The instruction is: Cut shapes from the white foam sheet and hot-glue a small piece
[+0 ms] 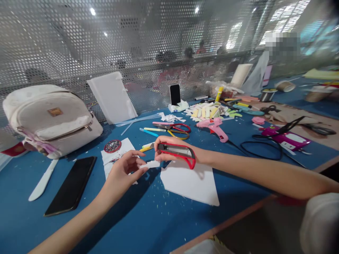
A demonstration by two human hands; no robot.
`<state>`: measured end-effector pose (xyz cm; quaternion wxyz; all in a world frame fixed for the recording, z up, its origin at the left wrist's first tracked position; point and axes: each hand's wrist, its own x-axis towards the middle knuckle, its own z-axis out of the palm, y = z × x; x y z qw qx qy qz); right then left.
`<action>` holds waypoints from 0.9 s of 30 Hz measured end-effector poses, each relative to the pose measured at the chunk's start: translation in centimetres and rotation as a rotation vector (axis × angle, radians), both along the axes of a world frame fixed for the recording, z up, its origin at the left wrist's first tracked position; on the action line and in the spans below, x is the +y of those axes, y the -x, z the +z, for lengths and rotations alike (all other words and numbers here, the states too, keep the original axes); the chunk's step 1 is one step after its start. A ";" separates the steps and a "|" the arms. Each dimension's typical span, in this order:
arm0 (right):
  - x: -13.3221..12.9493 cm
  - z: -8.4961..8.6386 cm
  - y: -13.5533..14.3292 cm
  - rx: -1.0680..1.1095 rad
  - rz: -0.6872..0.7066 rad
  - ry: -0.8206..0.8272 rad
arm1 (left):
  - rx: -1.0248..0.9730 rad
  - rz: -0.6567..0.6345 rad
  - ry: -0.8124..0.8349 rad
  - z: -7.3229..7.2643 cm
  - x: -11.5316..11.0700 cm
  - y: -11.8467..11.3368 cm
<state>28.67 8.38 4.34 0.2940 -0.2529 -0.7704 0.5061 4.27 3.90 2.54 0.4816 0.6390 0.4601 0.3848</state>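
The left hand (123, 171), half curled, pinches a small white piece (153, 164) above the bench (148, 218), back from its front edge. The right hand (173, 140) grips a red cutter (177, 151); its blade, if out, could slip on something so small and nick the left.

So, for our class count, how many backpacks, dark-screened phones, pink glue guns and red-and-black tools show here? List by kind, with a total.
Backpack: 1
Dark-screened phones: 2 (flat phone, upright phone)
Pink glue gun: 1
Red-and-black tool: 1
Total: 5
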 end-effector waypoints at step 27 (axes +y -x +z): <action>0.7 0.6 -2.4 0.040 -0.073 0.053 | -0.003 -0.074 0.058 -0.5 -0.7 0.3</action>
